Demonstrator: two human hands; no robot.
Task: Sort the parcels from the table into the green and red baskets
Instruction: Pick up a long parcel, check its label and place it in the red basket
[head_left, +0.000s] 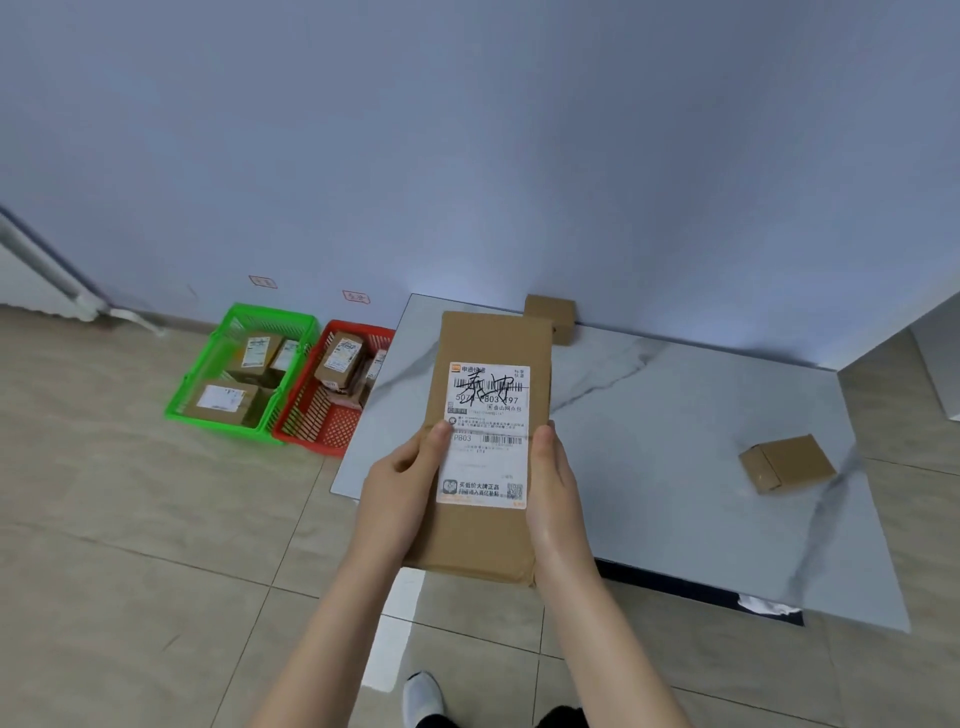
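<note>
The left hand (400, 478) and right hand (556, 493) grip a flat brown parcel (488, 540) by its long edges, above the near-left corner of the desk (675, 415). Each thumb presses its front, and the other fingers curl behind, out of sight. It is a stiff cardboard carton with crisp corners and a smooth white label (491, 384) marked in black pen. It looks light and rigid, and the edges probably give a surer hold than the slick label. The desk is glossy, pale and marble-veined. A small cardboard box (787, 462) lies on it to the right and another (550, 317) at the far edge. On the floor to the far left, a red basket (332, 431) and a green basket (202, 364), both plastic lattice, hold labelled parcels.
</note>
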